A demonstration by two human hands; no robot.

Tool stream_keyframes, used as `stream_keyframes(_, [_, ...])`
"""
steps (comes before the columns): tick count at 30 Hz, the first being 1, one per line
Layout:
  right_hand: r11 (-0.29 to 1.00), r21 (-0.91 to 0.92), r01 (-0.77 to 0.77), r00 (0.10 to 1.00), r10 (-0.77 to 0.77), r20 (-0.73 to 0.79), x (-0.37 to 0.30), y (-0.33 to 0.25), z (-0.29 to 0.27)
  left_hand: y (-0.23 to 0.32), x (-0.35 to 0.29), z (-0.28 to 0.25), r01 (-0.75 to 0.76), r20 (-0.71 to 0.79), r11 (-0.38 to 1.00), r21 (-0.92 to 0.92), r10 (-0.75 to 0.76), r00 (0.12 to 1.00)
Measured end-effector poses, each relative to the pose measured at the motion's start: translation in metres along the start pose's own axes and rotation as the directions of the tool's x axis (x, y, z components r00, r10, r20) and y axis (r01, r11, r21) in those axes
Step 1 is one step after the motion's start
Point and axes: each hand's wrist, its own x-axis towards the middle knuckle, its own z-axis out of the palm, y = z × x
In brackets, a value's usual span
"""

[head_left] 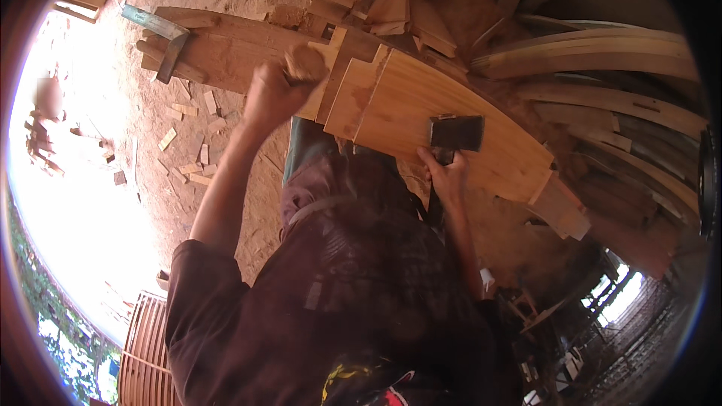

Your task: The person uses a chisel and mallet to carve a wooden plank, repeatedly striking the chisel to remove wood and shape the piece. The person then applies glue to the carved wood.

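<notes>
My left hand [274, 96] is closed at the stepped left end of a broad, smooth wooden panel [421, 98]. A brown wooden block [304, 63] sticks out past its fingers, and they appear wrapped round it. Over the panel's near edge, my right hand [450, 173] grips a hammer-like tool with a dark, rectangular head [456, 134]. The head lies over the panel's face, and its dark handle runs back toward my body. The panel tapers to the right and rests across a long wooden bench [226, 49] in front of me.
A bent metal bar [174, 53], part teal, crosses the bench's left end. Wood offcuts [199, 178] litter the dirt floor on the left. Curved planks [602, 53] are piled at the right, and scrap boards [391, 7] lie beyond the panel. A slatted wooden piece [143, 349] stands lower left.
</notes>
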Motion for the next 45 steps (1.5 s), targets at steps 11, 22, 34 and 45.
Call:
stream_keyframes(11, [1.000,0.000,-0.011,0.997,0.011,0.070,0.008,-0.013,-0.009,-0.026,-0.017,0.058,-0.110,0.160,0.989,0.098,0.093,0.983])
stream_keyframes(22, [0.996,0.084,0.033,0.992,-0.043,0.123,0.025,-0.024,-0.013,-0.024,0.004,0.065,-0.036,0.002,0.997,0.070,0.036,0.999])
stream_keyframes(34, [0.997,0.008,0.072,0.889,-0.068,0.453,0.049,-0.018,-0.036,0.035,-0.107,0.014,-0.339,-0.630,0.729,-0.595,-0.161,0.760])
stream_keyframes(45, [0.988,0.001,0.155,0.756,-0.119,0.644,0.065,-0.016,-0.044,0.084,-0.120,0.064,-0.381,-0.802,0.897,-0.225,0.052,0.595])
